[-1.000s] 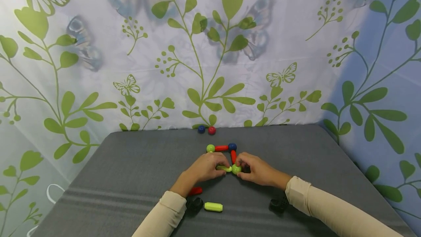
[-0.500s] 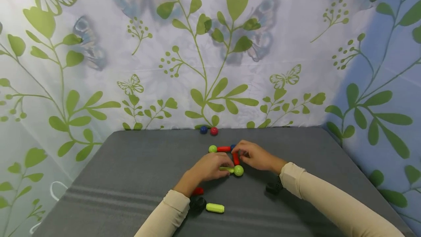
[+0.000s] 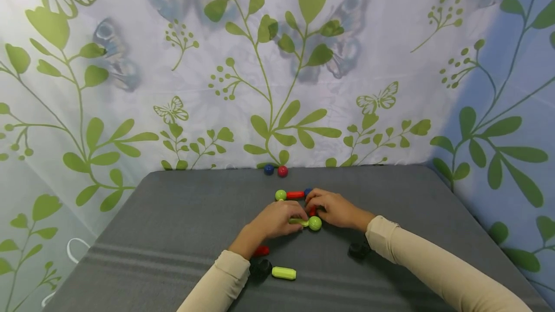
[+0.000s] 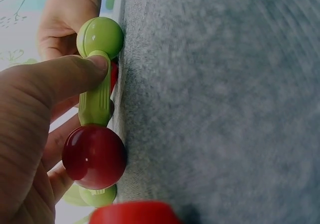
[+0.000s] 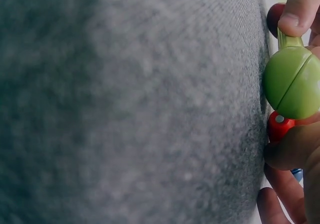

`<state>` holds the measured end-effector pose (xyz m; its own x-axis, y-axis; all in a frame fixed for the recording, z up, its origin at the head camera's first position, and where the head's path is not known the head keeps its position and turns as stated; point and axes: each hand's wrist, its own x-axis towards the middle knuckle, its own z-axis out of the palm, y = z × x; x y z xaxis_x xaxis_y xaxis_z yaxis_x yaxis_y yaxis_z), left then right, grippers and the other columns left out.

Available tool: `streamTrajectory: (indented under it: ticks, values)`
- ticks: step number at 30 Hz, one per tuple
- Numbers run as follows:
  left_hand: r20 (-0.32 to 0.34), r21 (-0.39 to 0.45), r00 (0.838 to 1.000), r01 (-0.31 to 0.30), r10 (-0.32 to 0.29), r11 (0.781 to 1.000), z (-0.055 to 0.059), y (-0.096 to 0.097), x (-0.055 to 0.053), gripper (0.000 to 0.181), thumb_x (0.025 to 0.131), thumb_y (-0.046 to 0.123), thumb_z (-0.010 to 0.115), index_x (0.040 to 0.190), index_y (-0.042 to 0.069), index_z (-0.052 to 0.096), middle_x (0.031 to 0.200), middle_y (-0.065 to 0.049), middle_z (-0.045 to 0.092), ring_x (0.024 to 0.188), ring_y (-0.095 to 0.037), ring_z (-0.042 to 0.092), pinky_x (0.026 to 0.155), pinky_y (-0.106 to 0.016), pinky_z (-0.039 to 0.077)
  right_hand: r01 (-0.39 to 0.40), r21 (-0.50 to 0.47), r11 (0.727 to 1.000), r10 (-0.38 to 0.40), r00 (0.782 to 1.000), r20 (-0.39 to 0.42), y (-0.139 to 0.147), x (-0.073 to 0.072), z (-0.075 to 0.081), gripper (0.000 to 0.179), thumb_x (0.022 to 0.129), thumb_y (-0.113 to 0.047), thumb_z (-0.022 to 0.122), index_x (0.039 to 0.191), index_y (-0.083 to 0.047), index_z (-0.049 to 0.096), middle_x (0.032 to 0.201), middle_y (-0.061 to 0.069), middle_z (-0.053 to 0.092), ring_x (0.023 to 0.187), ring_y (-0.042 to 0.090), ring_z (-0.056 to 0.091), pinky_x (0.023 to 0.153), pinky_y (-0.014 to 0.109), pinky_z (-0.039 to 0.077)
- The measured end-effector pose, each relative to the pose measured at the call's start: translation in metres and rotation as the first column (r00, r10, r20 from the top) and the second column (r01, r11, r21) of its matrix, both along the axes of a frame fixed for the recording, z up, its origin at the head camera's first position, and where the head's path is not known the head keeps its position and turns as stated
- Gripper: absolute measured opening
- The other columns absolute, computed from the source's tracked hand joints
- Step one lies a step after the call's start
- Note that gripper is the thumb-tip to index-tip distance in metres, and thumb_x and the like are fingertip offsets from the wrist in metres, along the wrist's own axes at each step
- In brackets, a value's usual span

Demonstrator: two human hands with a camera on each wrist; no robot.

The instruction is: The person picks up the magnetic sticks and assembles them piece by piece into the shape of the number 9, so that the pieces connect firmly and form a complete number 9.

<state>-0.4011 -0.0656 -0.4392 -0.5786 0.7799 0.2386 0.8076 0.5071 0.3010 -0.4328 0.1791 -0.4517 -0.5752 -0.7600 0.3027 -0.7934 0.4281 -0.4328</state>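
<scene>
Green and red rods and coloured balls form a frame on the grey table. My left hand (image 3: 275, 219) pinches a green rod (image 4: 95, 107), its thumb pressed along the side. A green ball (image 3: 315, 223) sits at that rod's right end and a dark red ball (image 4: 94, 156) at its left, hidden by the hand in the head view. My right hand (image 3: 336, 209) grips a red rod (image 5: 280, 127), which runs from the green ball toward a blue ball (image 3: 308, 191). Another red rod (image 3: 295, 195) links the blue ball to a second green ball (image 3: 281, 195).
A loose blue ball (image 3: 269, 169) and a loose red ball (image 3: 283, 171) lie at the table's back edge by the patterned curtain (image 3: 195, 85). Nearer, a loose green rod (image 3: 284, 273) and a red rod (image 3: 261, 251), partly behind the left forearm, rest on the table (image 3: 195, 215).
My right hand has left the near green ball and moved back to the red rod beside it. The left hand keeps its pinch on the green rod.
</scene>
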Motion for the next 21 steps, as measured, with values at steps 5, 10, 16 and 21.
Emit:
streamTrajectory:
  ticks: [5, 10, 16, 21]
  values:
    - [0.001, 0.013, 1.000, 0.000, 0.000, 1.000, -0.0016, -0.0008, 0.0010, 0.016, 0.092, 0.020, 0.078, 0.108, 0.019, 0.076, 0.107, 0.009, 0.067, 0.091, -0.001, 0.061, 0.078, -0.015, 0.047, 0.017, 0.007, 1.000, -0.017, 1.000, -0.010, -0.0002, -0.0004, -0.0027, 0.033, 0.091, 0.005, 0.069, 0.107, -0.024, 0.073, 0.125, 0.004, 0.061, 0.113, 0.018, 0.060, 0.091, 0.042, 0.052]
    - [-0.006, 0.024, 1.000, 0.010, -0.010, 1.000, -0.0013, -0.0011, 0.0002, 0.017, 0.092, 0.020, 0.078, 0.108, 0.018, 0.076, 0.107, 0.008, 0.068, 0.091, -0.001, 0.061, 0.078, -0.015, 0.047, 0.013, 0.004, 1.000, -0.012, 1.000, -0.023, 0.0001, -0.0011, -0.0020, 0.033, 0.091, 0.005, 0.069, 0.107, -0.023, 0.073, 0.124, 0.004, 0.061, 0.112, 0.018, 0.060, 0.091, 0.041, 0.052]
    - [-0.007, 0.029, 1.000, 0.015, -0.015, 0.999, -0.0009, -0.0011, -0.0010, 0.017, 0.091, 0.020, 0.079, 0.108, 0.018, 0.076, 0.108, 0.007, 0.068, 0.092, -0.003, 0.063, 0.079, -0.015, 0.048, -0.002, 0.018, 1.000, 0.002, 0.999, -0.040, 0.0007, -0.0010, -0.0008, 0.029, 0.094, 0.004, 0.067, 0.106, -0.022, 0.073, 0.125, 0.004, 0.060, 0.112, 0.018, 0.060, 0.091, 0.040, 0.052]
    - [0.013, 0.025, 1.000, 0.000, 0.000, 1.000, -0.0022, -0.0012, -0.0003, 0.016, 0.092, 0.020, 0.078, 0.108, 0.018, 0.076, 0.108, 0.008, 0.068, 0.091, -0.003, 0.063, 0.078, -0.015, 0.048, -0.020, 0.028, 0.999, 0.022, 0.998, -0.056, 0.0002, -0.0016, -0.0013, 0.028, 0.096, 0.004, 0.066, 0.106, -0.021, 0.073, 0.126, 0.006, 0.059, 0.112, 0.017, 0.060, 0.090, 0.039, 0.052]
